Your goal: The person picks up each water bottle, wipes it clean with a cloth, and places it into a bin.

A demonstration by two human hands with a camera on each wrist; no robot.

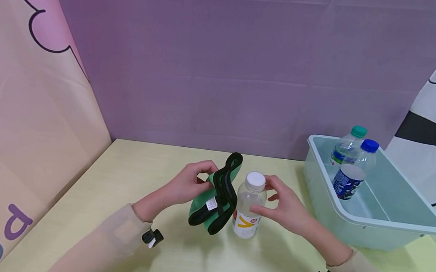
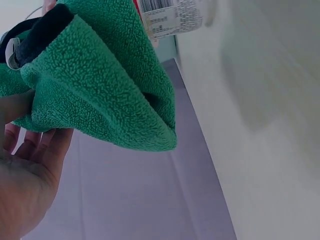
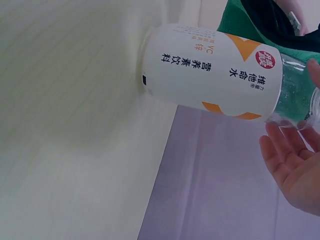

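Note:
My left hand [image 1: 194, 179] grips a folded green cloth [image 2: 110, 85] with black edging and a small white tag, pinching it between thumb and fingers above the table. Just to the right of the cloth, a clear plastic bottle [image 1: 249, 199] with a white cap stands upright on the table. Its label [image 3: 215, 72] is white and orange. My right hand [image 1: 287, 207] is around the upper part of the bottle, thumb at the front and fingers at the neck and far side. In the right wrist view the fingertips [image 3: 272, 130] meet the clear shoulder below the cap.
A pale blue plastic bin [image 1: 369, 235] stands at the right of the table [image 1: 206, 264]. Inside it are a green-capped bottle [image 1: 349, 143] and a blue-capped bottle [image 1: 355, 169]. A purple cloth backdrop [image 1: 215, 75] hangs behind the table's far edge.

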